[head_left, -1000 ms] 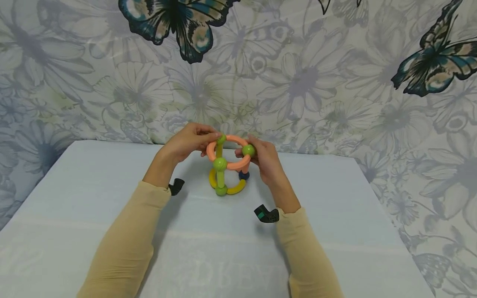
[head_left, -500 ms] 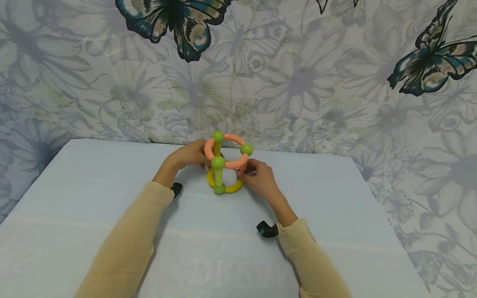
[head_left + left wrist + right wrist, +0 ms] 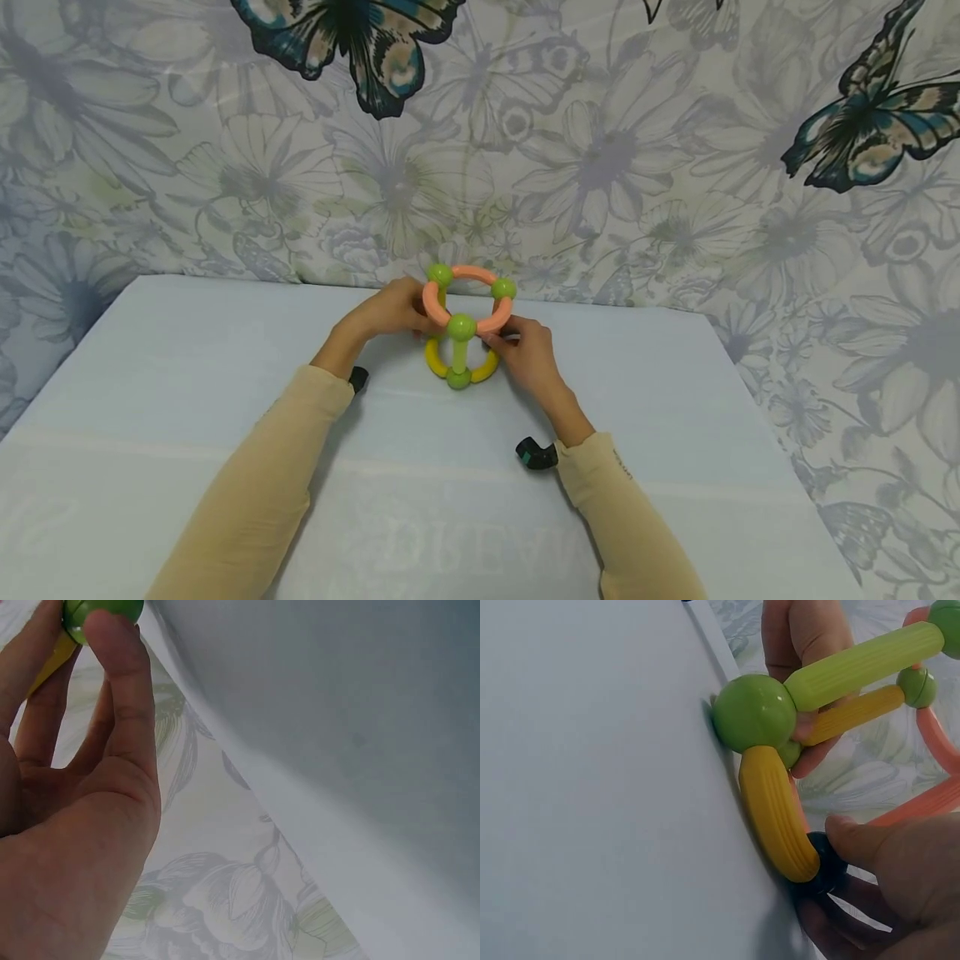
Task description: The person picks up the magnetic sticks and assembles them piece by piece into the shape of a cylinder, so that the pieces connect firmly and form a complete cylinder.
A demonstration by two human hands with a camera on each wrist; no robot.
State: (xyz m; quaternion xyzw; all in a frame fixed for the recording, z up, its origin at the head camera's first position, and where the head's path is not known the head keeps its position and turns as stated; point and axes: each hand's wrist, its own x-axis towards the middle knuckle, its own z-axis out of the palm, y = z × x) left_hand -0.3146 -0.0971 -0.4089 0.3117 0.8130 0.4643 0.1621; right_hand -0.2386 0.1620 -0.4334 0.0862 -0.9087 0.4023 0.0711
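Note:
A ball-and-stick construction toy (image 3: 433, 305) stands upright on the table, with an orange ring on top and a mostly yellow ring at the base. Green balls join the pieces, and a light-green stick (image 3: 459, 357) rises at the front. My left hand (image 3: 390, 308) pinches a lower green ball (image 3: 105, 619) at the back left; a yellow stick meets it. On the other side, my right hand (image 3: 528, 357) grips a dark blue ball (image 3: 826, 862) at the end of a curved yellow piece (image 3: 772, 814). The head view mostly hides both gripped balls.
The toy stands near the back edge of a white-covered table (image 3: 420, 517). Behind that edge hangs a patterned cloth (image 3: 600, 208) with flowers and butterflies. Black wrist cameras, such as the right one (image 3: 536, 454), stick out from the sleeves.
Both hands have come down from the top ring to the lower balls. The toy has turned a little, its front green balls shifting right.

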